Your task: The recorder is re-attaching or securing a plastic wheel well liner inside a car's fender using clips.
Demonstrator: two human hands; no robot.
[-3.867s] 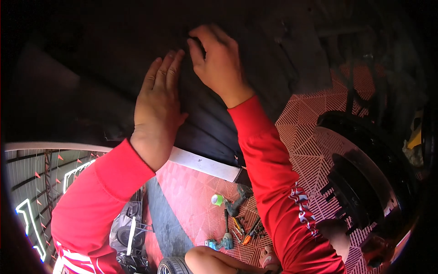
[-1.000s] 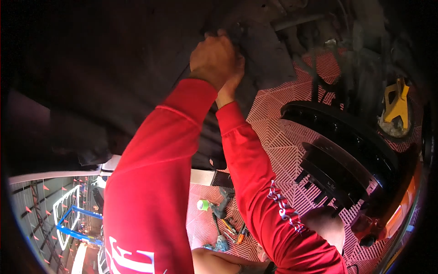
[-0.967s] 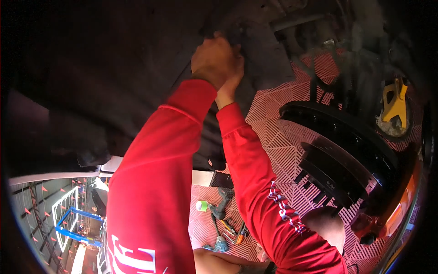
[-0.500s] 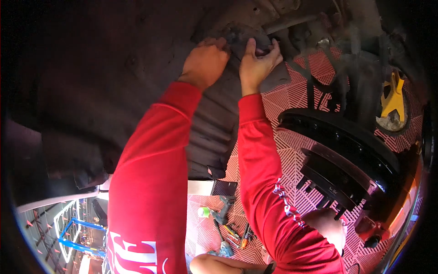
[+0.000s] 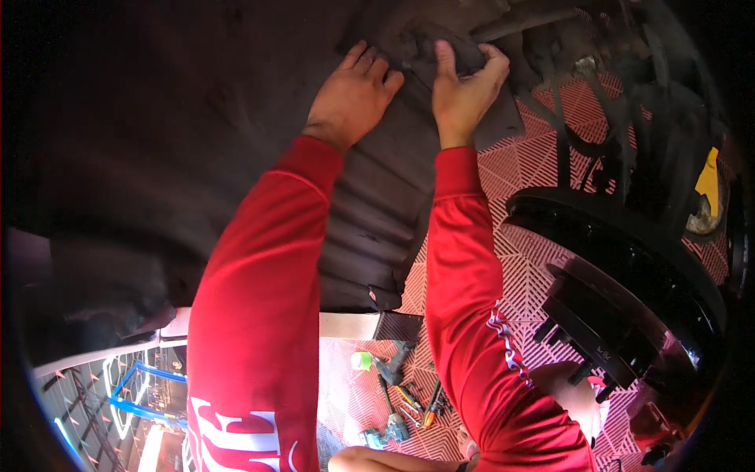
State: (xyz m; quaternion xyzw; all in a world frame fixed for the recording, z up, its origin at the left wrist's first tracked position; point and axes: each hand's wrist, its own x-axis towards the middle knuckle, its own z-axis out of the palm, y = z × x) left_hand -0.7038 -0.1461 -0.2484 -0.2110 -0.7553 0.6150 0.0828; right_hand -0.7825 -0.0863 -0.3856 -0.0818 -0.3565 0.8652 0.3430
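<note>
A large dark wheel-arch liner point(image 5: 366, 212) spreads across the upper left, its right part hanging in folds. My left hand point(image 5: 354, 94) lies against it, palm down, fingers stretched and slightly apart. Just to its right, my right hand point(image 5: 468, 90) pinches a raised flap of the liner between thumb and fingers. What sits behind that flap is hidden and the area is dim. Both arms reach up in red sleeves.
Right of my right arm stands a black brake disc and hub point(image 5: 605, 315) with protruding studs. A yellow stand point(image 5: 709, 185) is beyond it. Red grid tiles point(image 5: 503, 173) cover the floor. Power tools point(image 5: 385, 429) and hand tools point(image 5: 429, 405) lie below, between my arms.
My left hand's curled fingers have straightened out on the liner. My right hand still holds the flap. The view has shifted, so the hub and yellow stand appear farther right.
</note>
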